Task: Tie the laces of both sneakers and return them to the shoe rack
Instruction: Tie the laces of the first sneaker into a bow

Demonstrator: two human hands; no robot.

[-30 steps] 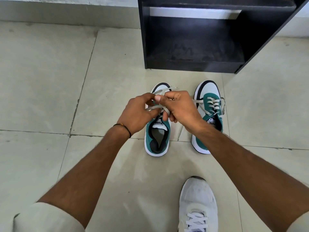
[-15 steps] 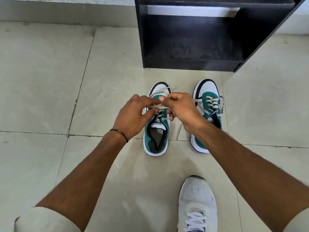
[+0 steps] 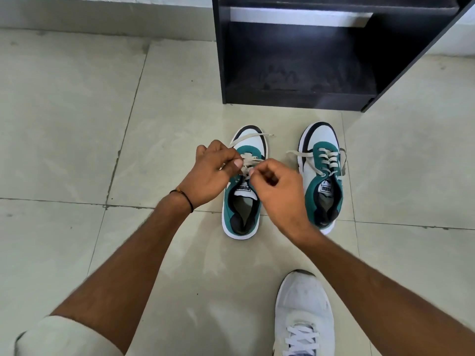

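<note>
Two teal-and-white sneakers stand side by side on the tiled floor, toes toward the shoe rack (image 3: 295,98). Over the left sneaker (image 3: 241,214) both my hands pinch its cream laces (image 3: 250,161). My left hand (image 3: 210,173) holds a lace at the shoe's left side. My right hand (image 3: 277,191) grips the lace from the right, just above the tongue. One lace end trails across the white toe cap. The right sneaker (image 3: 322,176) stands apart, its laces hanging loose over both sides.
The black shoe rack's lowest shelf is open, directly behind the sneakers. My own white shoe (image 3: 303,314) rests on the floor near the bottom edge. Pale floor tiles (image 3: 64,124) spread to the left and right.
My hands have drawn apart a little and dropped lower over the left sneaker. The right hand shifted right and down, uncovering the right sneaker's laces.
</note>
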